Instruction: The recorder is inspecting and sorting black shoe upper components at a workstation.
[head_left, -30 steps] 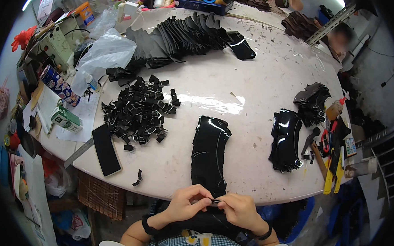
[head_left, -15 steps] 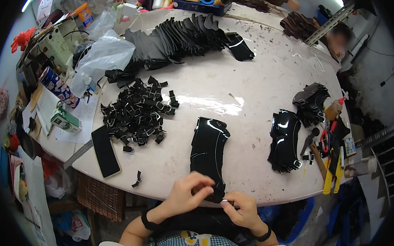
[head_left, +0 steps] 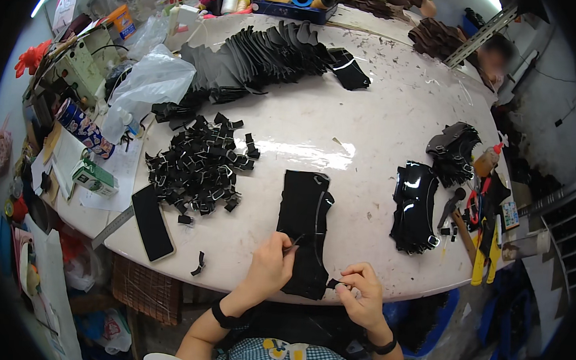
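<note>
A long black leather piece [head_left: 304, 210] with a curved right side lies near the table's front edge in front of me. My left hand [head_left: 272, 267] is over its left side, fingertips pinched near a short mark in the leather; what is between them is too small to make out. Just right of the piece's lower end, my right hand [head_left: 363, 293] pinches a small black strap [head_left: 335, 284] between thumb and finger. To the left is a heap of short black buckle straps [head_left: 198, 162], and one loose strap [head_left: 198, 264] lies nearer me.
Stacked black leather pieces with buckles [head_left: 415, 209] lie at right, beside a hammer [head_left: 453, 205] and yellow-handled tools [head_left: 487, 252]. A phone [head_left: 153, 224] rests on a ruler [head_left: 113, 227] at left. Across the back runs a row of overlapping dark pieces [head_left: 255, 61].
My left hand has moved up and left along the leather piece. My right hand has drawn slightly right, away from the piece's lower corner, and the small strap now shows in it.
</note>
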Action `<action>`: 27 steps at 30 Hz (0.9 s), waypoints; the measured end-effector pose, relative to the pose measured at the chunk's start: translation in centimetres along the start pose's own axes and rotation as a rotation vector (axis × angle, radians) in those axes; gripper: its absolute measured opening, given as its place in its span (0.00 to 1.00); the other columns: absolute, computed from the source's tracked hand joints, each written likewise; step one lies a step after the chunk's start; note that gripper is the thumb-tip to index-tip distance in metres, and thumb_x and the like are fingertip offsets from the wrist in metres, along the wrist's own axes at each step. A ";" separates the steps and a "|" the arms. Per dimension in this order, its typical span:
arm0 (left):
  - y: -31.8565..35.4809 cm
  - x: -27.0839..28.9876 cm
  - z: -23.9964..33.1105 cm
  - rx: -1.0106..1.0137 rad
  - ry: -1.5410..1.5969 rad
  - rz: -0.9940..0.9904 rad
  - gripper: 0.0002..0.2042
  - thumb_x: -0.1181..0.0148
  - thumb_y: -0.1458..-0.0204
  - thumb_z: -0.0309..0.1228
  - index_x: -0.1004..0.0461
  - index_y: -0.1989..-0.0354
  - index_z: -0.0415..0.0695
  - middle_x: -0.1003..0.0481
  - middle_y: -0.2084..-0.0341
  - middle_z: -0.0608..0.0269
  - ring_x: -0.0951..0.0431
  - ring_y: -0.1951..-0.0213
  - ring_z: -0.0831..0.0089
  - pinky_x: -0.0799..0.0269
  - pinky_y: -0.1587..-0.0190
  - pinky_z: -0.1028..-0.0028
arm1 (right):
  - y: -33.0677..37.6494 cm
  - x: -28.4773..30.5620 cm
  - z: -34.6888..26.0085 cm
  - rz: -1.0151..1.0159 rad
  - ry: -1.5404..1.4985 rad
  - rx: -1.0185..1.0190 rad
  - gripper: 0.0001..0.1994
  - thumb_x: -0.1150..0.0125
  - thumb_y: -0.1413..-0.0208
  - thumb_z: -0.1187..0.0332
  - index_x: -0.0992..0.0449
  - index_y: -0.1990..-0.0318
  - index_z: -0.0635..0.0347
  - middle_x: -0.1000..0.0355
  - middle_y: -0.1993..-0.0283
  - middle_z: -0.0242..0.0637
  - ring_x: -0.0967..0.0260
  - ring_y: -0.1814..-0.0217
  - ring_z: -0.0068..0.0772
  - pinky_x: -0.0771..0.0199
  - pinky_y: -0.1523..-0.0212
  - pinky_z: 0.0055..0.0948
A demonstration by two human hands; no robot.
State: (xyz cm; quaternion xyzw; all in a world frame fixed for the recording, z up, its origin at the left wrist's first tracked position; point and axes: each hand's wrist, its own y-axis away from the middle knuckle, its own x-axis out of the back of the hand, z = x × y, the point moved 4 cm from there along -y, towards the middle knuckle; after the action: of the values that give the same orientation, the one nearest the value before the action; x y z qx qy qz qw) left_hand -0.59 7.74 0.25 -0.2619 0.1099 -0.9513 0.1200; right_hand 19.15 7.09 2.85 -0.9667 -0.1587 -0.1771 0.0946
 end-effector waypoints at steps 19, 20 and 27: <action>0.7 1.5 -1.3 0.364 0.991 -0.162 0.09 0.52 0.46 0.23 0.47 0.65 0.44 0.34 0.70 0.68 0.36 0.68 0.87 0.38 0.67 0.85 | -0.6 -1.2 -1.3 -0.083 0.034 0.189 0.04 0.40 0.61 0.74 0.26 0.74 0.62 0.34 0.54 0.42 0.35 0.63 0.28 0.35 0.66 0.24; 0.7 1.5 -1.2 0.331 0.997 -0.157 0.09 0.52 0.46 0.23 0.48 0.65 0.44 0.35 0.70 0.68 0.36 0.69 0.88 0.37 0.67 0.85 | -0.6 -1.0 -1.5 -0.069 -0.027 0.223 0.04 0.40 0.61 0.75 0.26 0.74 0.62 0.34 0.54 0.43 0.35 0.64 0.27 0.35 0.66 0.24; 1.1 1.4 -0.6 0.402 0.993 -0.181 0.11 0.50 0.48 0.22 0.45 0.61 0.42 0.33 0.67 0.66 0.33 0.67 0.84 0.35 0.65 0.82 | -0.6 -1.7 -1.1 -0.112 -0.144 -0.022 0.03 0.41 0.59 0.75 0.27 0.75 0.64 0.30 0.65 0.42 0.34 0.74 0.26 0.34 0.72 0.22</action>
State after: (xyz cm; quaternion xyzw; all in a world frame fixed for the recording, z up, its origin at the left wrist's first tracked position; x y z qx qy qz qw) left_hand -1.89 6.43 0.11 0.2389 -0.0536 -0.9694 0.0189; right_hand 17.12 6.89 3.33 -0.9676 -0.2168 -0.1136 0.0624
